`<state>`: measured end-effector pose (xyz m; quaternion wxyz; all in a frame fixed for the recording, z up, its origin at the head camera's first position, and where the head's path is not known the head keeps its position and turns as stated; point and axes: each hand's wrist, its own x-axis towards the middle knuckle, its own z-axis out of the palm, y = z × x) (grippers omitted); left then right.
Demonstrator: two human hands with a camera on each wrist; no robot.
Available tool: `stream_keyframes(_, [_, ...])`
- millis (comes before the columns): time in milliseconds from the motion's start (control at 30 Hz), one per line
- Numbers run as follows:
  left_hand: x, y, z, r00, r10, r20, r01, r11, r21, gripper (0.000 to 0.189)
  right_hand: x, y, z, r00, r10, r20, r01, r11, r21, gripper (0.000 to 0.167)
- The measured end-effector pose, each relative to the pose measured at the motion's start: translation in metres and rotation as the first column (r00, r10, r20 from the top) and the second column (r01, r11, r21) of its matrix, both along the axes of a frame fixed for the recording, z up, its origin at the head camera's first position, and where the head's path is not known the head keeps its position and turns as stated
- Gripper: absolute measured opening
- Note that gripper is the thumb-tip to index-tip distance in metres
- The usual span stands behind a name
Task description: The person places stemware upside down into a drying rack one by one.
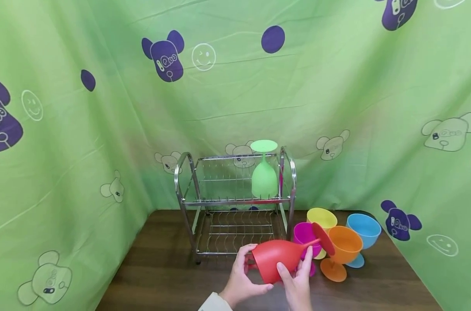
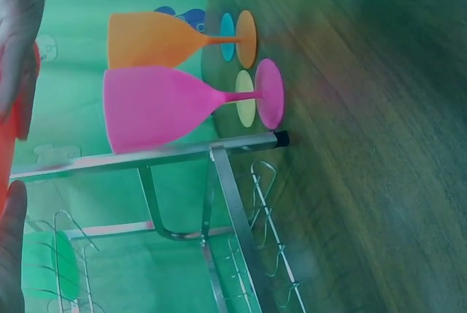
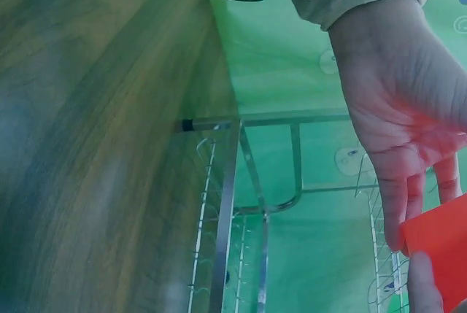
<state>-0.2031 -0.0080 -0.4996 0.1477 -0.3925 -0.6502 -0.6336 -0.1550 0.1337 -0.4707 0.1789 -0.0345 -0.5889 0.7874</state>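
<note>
Both hands hold a red plastic goblet (image 1: 278, 257) lying on its side in the air, its mouth toward the left and its foot toward the right. My left hand (image 1: 243, 276) grips it at the rim, fingers on top and thumb below. My right hand (image 1: 297, 280) holds the bowl near the stem, with the thumb on the near side. In the right wrist view, the left palm (image 3: 401, 109) faces the camera beside the red rim. Behind the hands stands a two-tier metal dish rack (image 1: 235, 202), with a green goblet (image 1: 264, 179) upside down on its upper tier.
Right of the rack, several goblets stand upright: magenta (image 1: 300, 233), yellow (image 1: 321, 217), orange (image 1: 346, 244) and blue (image 1: 364, 229). The red foot overlaps the orange one in the head view. A patterned green cloth (image 1: 235, 95) surrounds the wooden table (image 1: 153, 268).
</note>
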Motion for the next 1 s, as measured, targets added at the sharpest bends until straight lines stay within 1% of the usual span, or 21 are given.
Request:
stream_keyframes(100, [0.001, 0.002, -0.001, 0.997, 0.015, -0.07, -0.014, 1.0, 0.019, 0.084, -0.002, -0.001, 0.003, 1.0, 0.008, 0.007, -0.008, 1.0, -0.022, 0.101])
stream_keyframes(233, [0.002, 0.002, 0.0, 0.995, 0.033, -0.096, -0.03, 0.999, 0.03, 0.086, -0.004, -0.002, 0.007, 1.0, -0.008, -0.013, 0.008, 1.0, 0.002, 0.103])
stream_keyframes(267, [0.002, 0.001, 0.002, 0.995, 0.039, -0.091, -0.036, 0.999, 0.026, 0.087, -0.004, -0.003, 0.009, 1.0, -0.015, -0.016, 0.015, 1.0, 0.009, 0.103])
stream_keyframes(300, [0.0, 0.0, 0.003, 0.993, 0.049, -0.107, -0.048, 0.999, 0.015, 0.088, -0.004, -0.003, 0.011, 0.999, -0.019, -0.027, 0.019, 1.0, 0.013, 0.103])
stream_keyframes(367, [-0.003, -0.003, 0.009, 0.994, 0.058, -0.098, -0.058, 0.998, 0.004, 0.088, -0.006, -0.004, 0.015, 0.998, -0.03, -0.057, 0.031, 0.999, 0.013, 0.103])
stream_keyframes(433, [-0.008, -0.009, 0.016, 0.992, 0.059, -0.11, -0.059, 0.998, 0.001, 0.087, -0.009, -0.005, 0.019, 0.994, -0.044, -0.099, 0.046, 0.999, 0.014, 0.103])
stream_keyframes(500, [-0.013, -0.015, 0.026, 0.992, 0.072, -0.107, -0.071, 0.997, 0.018, 0.086, -0.013, -0.003, 0.024, 0.988, -0.046, -0.151, 0.049, 0.999, 0.017, 0.103])
stream_keyframes(567, [-0.018, -0.024, 0.034, 0.989, 0.12, -0.081, -0.116, 0.992, 0.049, 0.082, -0.017, -0.003, 0.028, 0.981, -0.049, -0.19, 0.056, 0.998, 0.034, 0.104])
stream_keyframes(600, [-0.021, -0.029, 0.037, 0.985, 0.157, -0.075, -0.153, 0.986, 0.066, 0.08, -0.018, -0.003, 0.029, 0.977, -0.045, -0.207, 0.056, 0.997, 0.046, 0.104])
stream_keyframes(633, [-0.023, -0.033, 0.039, 0.976, 0.203, -0.074, -0.196, 0.977, 0.087, 0.077, -0.019, -0.002, 0.031, 0.975, -0.041, -0.22, 0.055, 0.997, 0.058, 0.105])
stream_keyframes(667, [-0.026, -0.037, 0.041, 0.965, 0.255, -0.068, -0.247, 0.963, 0.107, 0.072, -0.02, -0.001, 0.033, 0.973, -0.034, -0.228, 0.052, 0.996, 0.071, 0.107])
stream_keyframes(733, [-0.032, -0.046, 0.042, 0.932, 0.358, -0.054, -0.347, 0.927, 0.142, 0.057, -0.023, 0.0, 0.036, 0.971, -0.02, -0.24, 0.045, 0.994, 0.102, 0.109])
stream_keyframes(800, [-0.036, -0.056, 0.043, 0.895, 0.444, -0.035, -0.433, 0.886, 0.164, 0.047, -0.026, 0.0, 0.038, 0.969, -0.001, -0.247, 0.031, 0.993, 0.117, 0.111])
stream_keyframes(867, [-0.04, -0.065, 0.045, 0.858, 0.513, -0.009, -0.505, 0.846, 0.171, 0.045, -0.03, 0.001, 0.04, 0.968, 0.01, -0.252, 0.023, 0.991, 0.13, 0.113])
stream_keyframes(900, [-0.043, -0.07, 0.046, 0.843, 0.539, 0.004, -0.531, 0.83, 0.172, 0.045, -0.033, 0.001, 0.041, 0.965, 0.014, -0.26, 0.02, 0.991, 0.13, 0.113])
stream_keyframes(967, [-0.047, -0.081, 0.048, 0.806, 0.591, 0.015, -0.586, 0.794, 0.162, 0.043, -0.038, 0.002, 0.044, 0.957, 0.021, -0.288, 0.013, 0.993, 0.115, 0.114])
stream_keyframes(1000, [-0.049, -0.087, 0.049, 0.791, 0.611, 0.025, -0.607, 0.779, 0.156, 0.043, -0.04, 0.002, 0.045, 0.951, 0.025, -0.307, 0.008, 0.994, 0.106, 0.114])
